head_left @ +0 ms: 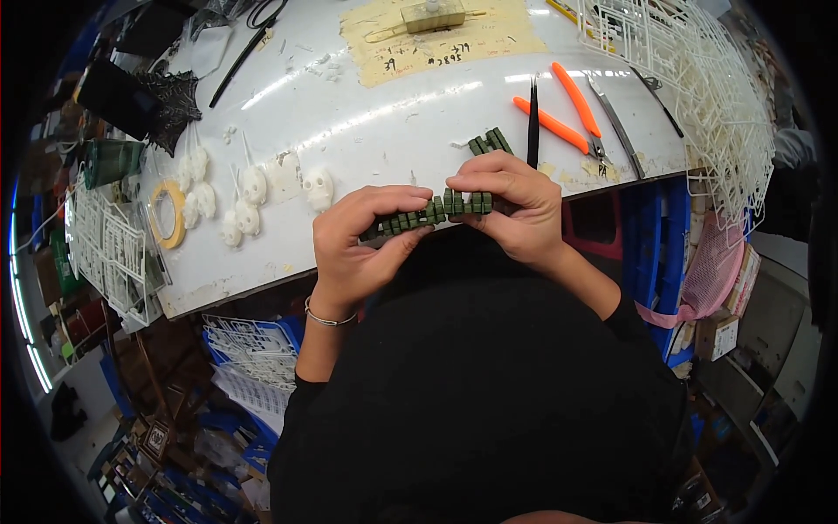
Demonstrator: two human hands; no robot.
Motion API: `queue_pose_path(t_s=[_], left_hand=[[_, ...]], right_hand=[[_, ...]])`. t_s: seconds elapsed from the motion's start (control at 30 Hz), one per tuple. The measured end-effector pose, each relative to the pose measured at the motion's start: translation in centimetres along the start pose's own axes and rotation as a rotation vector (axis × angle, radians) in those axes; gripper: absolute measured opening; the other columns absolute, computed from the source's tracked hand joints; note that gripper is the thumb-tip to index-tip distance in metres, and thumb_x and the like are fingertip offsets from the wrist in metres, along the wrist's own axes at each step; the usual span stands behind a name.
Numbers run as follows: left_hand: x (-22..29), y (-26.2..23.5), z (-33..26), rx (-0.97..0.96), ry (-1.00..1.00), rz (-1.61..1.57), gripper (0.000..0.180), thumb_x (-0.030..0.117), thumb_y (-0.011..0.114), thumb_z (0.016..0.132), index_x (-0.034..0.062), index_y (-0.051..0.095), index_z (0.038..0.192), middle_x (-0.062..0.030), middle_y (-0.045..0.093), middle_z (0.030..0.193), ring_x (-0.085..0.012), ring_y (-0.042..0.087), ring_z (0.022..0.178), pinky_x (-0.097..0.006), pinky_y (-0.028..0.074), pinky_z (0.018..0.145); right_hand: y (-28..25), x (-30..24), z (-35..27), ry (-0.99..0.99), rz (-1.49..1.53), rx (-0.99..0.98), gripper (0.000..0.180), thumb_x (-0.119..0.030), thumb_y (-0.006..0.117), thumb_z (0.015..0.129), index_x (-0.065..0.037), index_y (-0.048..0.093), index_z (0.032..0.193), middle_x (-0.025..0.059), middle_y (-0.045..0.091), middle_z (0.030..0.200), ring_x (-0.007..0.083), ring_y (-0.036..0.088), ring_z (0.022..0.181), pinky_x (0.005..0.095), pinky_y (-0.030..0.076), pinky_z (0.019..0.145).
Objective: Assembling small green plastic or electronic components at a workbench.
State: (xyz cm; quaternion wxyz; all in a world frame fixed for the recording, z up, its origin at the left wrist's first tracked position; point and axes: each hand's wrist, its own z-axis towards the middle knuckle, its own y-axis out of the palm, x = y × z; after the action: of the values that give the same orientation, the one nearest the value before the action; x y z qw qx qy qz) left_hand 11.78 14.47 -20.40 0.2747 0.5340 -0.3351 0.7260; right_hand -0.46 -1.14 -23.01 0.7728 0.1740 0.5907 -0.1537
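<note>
Between finger and thumb, my left hand (351, 244) pinches a dark green segmented strip (408, 219) that looks like a run of model track links. A shorter green segmented piece (470, 203) of the same kind is in my right hand (526, 208), gripped from above and below. The two pieces meet end to end, or nearly so; whether they are joined I cannot tell. Both are held just over the table's near edge. Beyond my right hand another green segmented piece (491, 141) lies on the white table (384, 131).
Right of centre lie black tweezers (533, 122), orange-handled nippers (572, 109) and a thin grey blade-like tool (616, 127). White part frames (690, 96) pile up at the right. Several white skull-like parts (319, 189) and a tape roll (177, 214) lie on the left.
</note>
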Motion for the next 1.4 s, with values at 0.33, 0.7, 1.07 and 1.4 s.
queue_pose_path(t_s=[0.33,0.7,1.07,1.4], left_hand=[[0.0,-0.1,0.0,-0.046,-0.004,0.015,0.03,-0.013,0.07,0.065,-0.0012,0.067,0.092,-0.0146,0.07,0.098,-0.0218,0.067,0.086,-0.028,0.053,0.079],[0.2,-0.6,0.0,-0.055,-0.003,0.018,0.03,-0.014,0.069,0.065,-0.0019,0.067,0.093,-0.0158,0.07,0.1,-0.0219,0.066,0.087,-0.028,0.053,0.079],[0.3,-2.1,-0.6,-0.045,-0.031,0.054,0.034,-0.016,0.067,0.066,-0.0022,0.065,0.097,-0.0152,0.07,0.101,-0.0209,0.067,0.087,-0.027,0.055,0.08],[1.4,-2.6,-0.7,-0.019,-0.183,-0.102,0.055,-0.017,0.066,0.067,-0.0001,0.051,0.117,-0.0181,0.069,0.099,-0.0215,0.068,0.086,-0.028,0.057,0.08]], right_hand=[[0.0,0.0,0.0,0.022,0.023,0.004,0.044,0.015,0.064,0.069,-0.006,0.07,0.107,0.0055,0.066,0.101,0.0094,0.056,0.076,0.019,0.042,0.062],[0.2,-0.2,0.2,0.038,0.026,-0.008,0.04,0.014,0.064,0.07,-0.005,0.068,0.106,0.0068,0.065,0.103,0.01,0.056,0.078,0.0188,0.042,0.062],[1.4,-1.6,0.3,0.216,0.141,0.058,0.028,0.011,0.06,0.079,-0.003,0.054,0.103,0.008,0.061,0.1,0.0121,0.056,0.08,0.0217,0.045,0.071],[2.1,-1.9,0.4,0.327,0.168,0.014,0.03,0.009,0.06,0.079,-0.003,0.051,0.105,0.008,0.06,0.1,0.0138,0.057,0.084,0.0236,0.045,0.078]])
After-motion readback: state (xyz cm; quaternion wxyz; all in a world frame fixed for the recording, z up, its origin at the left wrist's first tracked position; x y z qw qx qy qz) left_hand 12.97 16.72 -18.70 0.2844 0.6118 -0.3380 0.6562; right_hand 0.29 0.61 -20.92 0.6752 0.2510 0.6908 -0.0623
